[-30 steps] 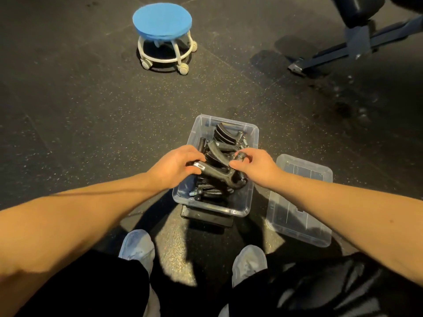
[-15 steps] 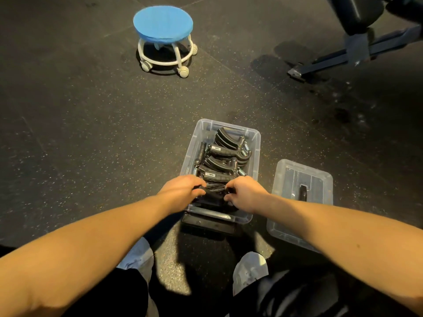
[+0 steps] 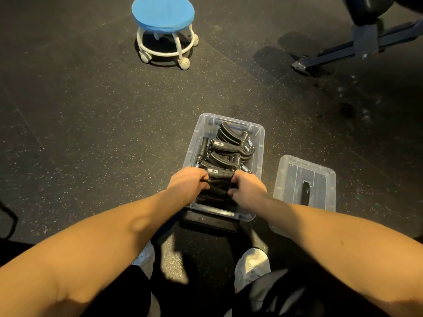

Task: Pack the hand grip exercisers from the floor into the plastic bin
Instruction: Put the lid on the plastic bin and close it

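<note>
**Both hands inside the near end of the bin**

Both forearms reach forward and down from the bottom corners, bare, converging on the clear plastic bin on the dark speckled floor. The left hand and the right hand are curled, knuckles up, each closed around one end of a black hand grip exerciser at the bin's near end. It lies across the bin, level with the others.

Beyond the hands, the bin holds a row of further black exercisers with metal springs at their right ends; at least four show, but they overlap too much for an exact count. One bin, one clear lid lying flat on the floor just right of it, with a dark handle. A flat black object pokes out under the bin's near edge. Two light shoes show below. One blue-topped rolling stool stands well beyond, and a dark equipment frame sits top right.
</note>
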The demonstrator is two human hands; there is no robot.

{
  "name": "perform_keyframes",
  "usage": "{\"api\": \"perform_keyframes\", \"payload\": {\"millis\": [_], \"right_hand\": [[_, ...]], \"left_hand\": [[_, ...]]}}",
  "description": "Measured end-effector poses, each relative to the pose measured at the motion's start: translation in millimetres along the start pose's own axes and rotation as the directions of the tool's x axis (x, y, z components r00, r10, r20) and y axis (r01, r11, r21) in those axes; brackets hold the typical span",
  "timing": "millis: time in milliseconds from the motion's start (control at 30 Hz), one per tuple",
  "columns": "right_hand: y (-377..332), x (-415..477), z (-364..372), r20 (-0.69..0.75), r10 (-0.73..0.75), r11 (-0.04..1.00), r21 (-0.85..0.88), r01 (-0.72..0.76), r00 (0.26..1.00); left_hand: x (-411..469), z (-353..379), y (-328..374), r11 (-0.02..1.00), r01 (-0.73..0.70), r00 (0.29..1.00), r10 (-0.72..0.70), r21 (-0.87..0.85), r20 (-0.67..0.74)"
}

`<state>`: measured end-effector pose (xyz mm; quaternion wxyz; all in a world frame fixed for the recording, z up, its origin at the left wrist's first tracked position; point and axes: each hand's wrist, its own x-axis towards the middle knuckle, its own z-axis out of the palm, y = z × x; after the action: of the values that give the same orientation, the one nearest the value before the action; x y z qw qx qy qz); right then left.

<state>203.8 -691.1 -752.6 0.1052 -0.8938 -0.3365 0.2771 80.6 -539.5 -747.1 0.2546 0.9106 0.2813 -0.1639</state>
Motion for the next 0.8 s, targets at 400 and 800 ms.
{"api": "perform_keyframes", "payload": {"millis": [400, 800], "right_hand": [[16.9, 0.1, -18.1, 0.003, -0.319, 0.855, -0.430, 0.289, 0.948], [19.6, 5.8, -10.7, 0.139, -0.277, 0.810, -0.499, 0.309, 0.951]], "left_hand": [[-3.0, 1.7, 10.6, 0.951, -0.197, 0.975, 0.215, 0.237, -0.056], [2.7, 2.8, 30.5, 0.978, -0.069, 0.992, 0.047, 0.195, 0.113]]}}
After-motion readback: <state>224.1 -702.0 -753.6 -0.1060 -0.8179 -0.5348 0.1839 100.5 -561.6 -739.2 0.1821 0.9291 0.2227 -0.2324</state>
